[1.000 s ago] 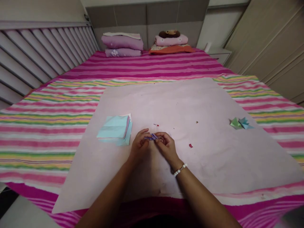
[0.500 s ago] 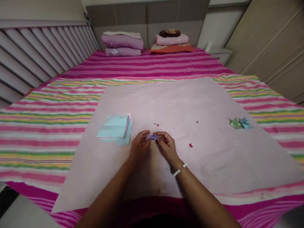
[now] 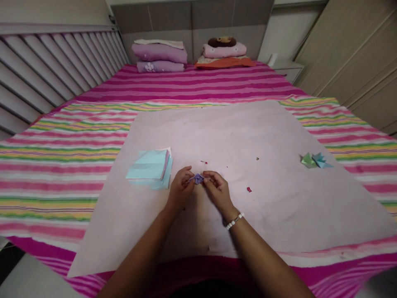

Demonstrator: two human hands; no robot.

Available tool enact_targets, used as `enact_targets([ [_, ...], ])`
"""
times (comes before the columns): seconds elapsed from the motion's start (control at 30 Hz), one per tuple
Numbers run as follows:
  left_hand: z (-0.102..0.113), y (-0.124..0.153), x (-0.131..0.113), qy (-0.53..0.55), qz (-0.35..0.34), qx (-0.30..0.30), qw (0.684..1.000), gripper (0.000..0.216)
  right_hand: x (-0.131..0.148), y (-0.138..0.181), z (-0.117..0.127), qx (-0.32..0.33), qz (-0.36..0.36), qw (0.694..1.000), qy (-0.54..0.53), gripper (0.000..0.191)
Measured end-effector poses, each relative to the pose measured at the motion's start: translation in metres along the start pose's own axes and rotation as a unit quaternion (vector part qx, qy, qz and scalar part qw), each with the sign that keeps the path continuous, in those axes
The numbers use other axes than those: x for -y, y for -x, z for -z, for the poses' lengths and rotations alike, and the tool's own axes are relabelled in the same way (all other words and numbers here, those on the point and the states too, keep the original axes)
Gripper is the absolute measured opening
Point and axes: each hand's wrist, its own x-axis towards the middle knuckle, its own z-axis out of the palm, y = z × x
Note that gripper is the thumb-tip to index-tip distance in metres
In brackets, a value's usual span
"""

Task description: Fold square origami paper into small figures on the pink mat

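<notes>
Both hands pinch purple paper over pink sheet on bed.

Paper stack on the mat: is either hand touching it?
No: the paper stack lies apart beside the left hand, which with the right hand pinches the purple folded paper.

No text, number or sign can be read, whether on the folded paper or the stack at its 9 o'clock.

Before us a paper sheet covers the bed; paper stack left, folded shapes right.
</notes>
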Motion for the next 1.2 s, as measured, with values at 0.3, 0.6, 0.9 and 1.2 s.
enact_targets([
  [0.3,0.0048,-0.0010,-0.0045,-0.161,-0.104,0.013,0.981,0.012,-0.0003,-0.0014,-0.0017,-0.016,0.019,0.999,0.042,0.019],
  [0.6,0.0070,-0.0015,-0.0006,-0.095,-0.035,0.020,0.995,0.005,-0.0024,-0.0042,0.0012,0.007,0.084,0.990,0.112,0.015],
  [0.9,0.0048,-0.0005,-0.0001,-0.040,-0.001,0.025,0.999,0.020,-0.0007,-0.0044,-0.0004,-0.001,0.091,0.990,0.107,0.015],
  [1.2,0.0036,-0.0035,-0.0007,-0.169,-0.075,0.002,0.983,0.006,0.0020,-0.0045,-0.0012,0.013,0.096,0.990,0.107,0.014],
])
